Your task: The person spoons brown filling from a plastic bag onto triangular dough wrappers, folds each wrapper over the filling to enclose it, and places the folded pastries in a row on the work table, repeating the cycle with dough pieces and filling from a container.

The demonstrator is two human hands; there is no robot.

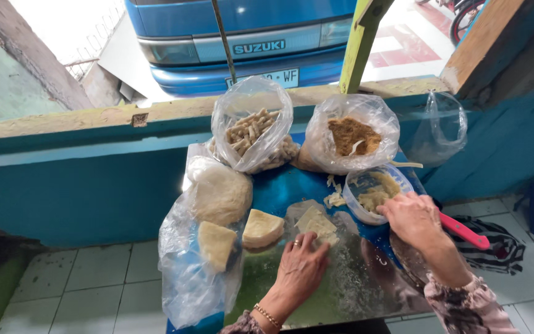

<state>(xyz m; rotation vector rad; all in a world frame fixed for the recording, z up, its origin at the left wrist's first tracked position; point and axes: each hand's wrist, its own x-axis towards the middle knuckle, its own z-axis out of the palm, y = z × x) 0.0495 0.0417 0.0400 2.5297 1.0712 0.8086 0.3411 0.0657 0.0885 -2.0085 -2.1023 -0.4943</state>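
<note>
— So, starting at your far left, what lies there?

— A clear plastic bag point(186, 272) lies open on the blue table point(285, 185), with a round stack of pale wrappers point(220, 195) and a folded stack point(216, 244) on it. Just beside it sits another wedge of wrappers point(262, 229).

— And your left hand?

— Your left hand point(301, 266) lies flat, fingers spread, its fingertips pressing a single pale wrapper sheet point(315, 222) onto the shiny metal tray point(347, 291).

— What stands behind?

— Two open bags against the blue wall: one of rolled sticks point(253, 133), then one of brown shredded filling point(352, 136).

— Further right?

— A clear plastic bowl point(375, 193) of pale filling stands just beside the sheet. Your right hand point(412, 216) hovers over its near rim, fingers curled downward; I cannot tell whether they pinch any filling. A pink handle point(465, 232) sticks out from under that hand. Whether you grip it, I cannot tell. An empty clear bag point(443, 127) hangs on the wall at the far right.
</note>
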